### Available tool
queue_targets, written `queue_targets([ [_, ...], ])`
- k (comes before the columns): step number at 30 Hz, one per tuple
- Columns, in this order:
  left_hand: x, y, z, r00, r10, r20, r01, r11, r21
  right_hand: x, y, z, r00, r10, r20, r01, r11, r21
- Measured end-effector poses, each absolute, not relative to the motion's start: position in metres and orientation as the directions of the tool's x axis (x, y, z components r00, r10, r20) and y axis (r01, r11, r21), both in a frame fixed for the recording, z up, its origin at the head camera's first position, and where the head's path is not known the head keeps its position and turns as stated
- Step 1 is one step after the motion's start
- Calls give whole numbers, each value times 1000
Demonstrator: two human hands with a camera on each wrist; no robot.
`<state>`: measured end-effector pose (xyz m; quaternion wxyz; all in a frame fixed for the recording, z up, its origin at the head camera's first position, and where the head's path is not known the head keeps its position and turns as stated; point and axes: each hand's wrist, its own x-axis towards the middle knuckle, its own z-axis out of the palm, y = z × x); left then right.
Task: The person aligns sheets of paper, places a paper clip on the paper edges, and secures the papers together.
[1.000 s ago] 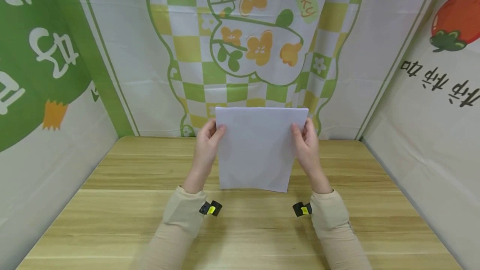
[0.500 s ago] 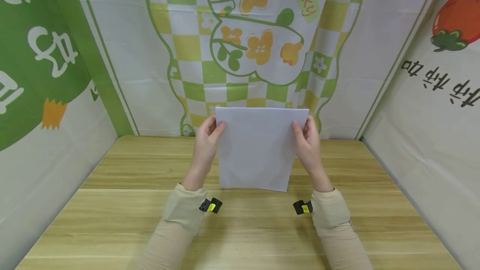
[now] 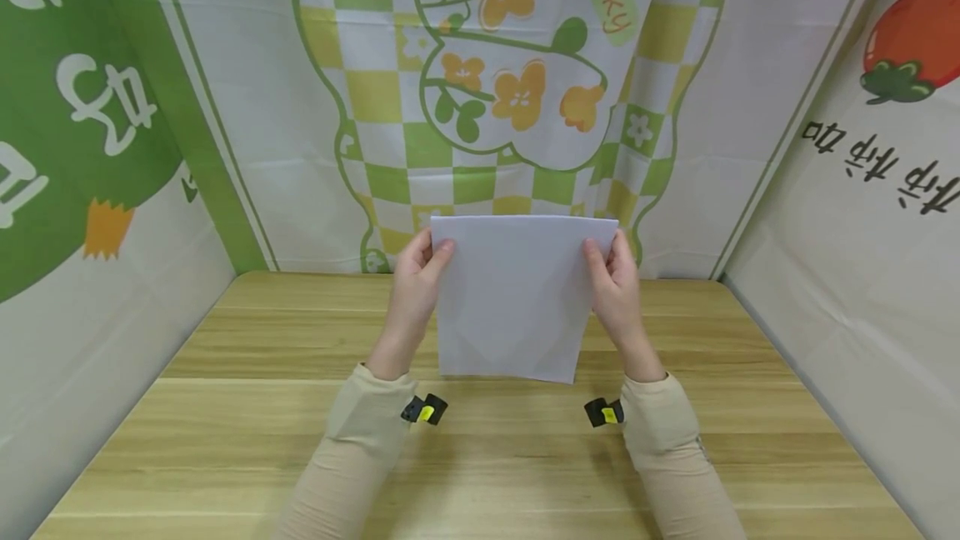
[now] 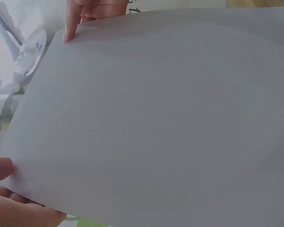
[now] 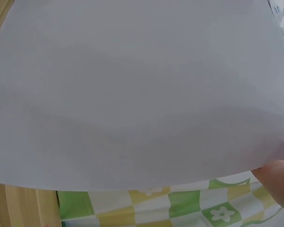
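Note:
A blank sheet of white paper (image 3: 513, 298) hangs upright above the table in the head view, its lower edge slightly uneven. Whether it is one layer or more, I cannot tell. My left hand (image 3: 411, 294) pinches its left edge near the upper corner, thumb on the near face and fingers behind. At the opposite upper corner my right hand (image 3: 618, 294) pinches in the same way. The paper (image 4: 151, 113) fills most of the left wrist view, with my left hand (image 4: 21, 210) at the lower left. In the right wrist view only part of my right hand (image 5: 278, 184) shows.
Below the paper lies a wood-grain table (image 3: 510, 473). A checked, flower-printed cloth (image 3: 375, 98) hangs behind it, with printed side cloths at left (image 3: 97, 107) and right (image 3: 847, 232). Small black devices with yellow marks (image 3: 427, 411) sit at both wrists.
Both hands keep their hold on the paper and stay almost in place. The thumbs have crept up very slightly, and faint bends show in the sheet's lower part.

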<state>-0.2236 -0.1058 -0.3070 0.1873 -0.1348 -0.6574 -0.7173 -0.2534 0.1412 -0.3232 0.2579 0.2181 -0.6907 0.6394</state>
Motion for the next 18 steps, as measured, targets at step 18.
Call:
queue_targets([
  [18, -218, -104, -300, -884, -102, 456, 462, -49, 885, -252, 139, -316, -750, 48, 659, -657, 57, -752],
])
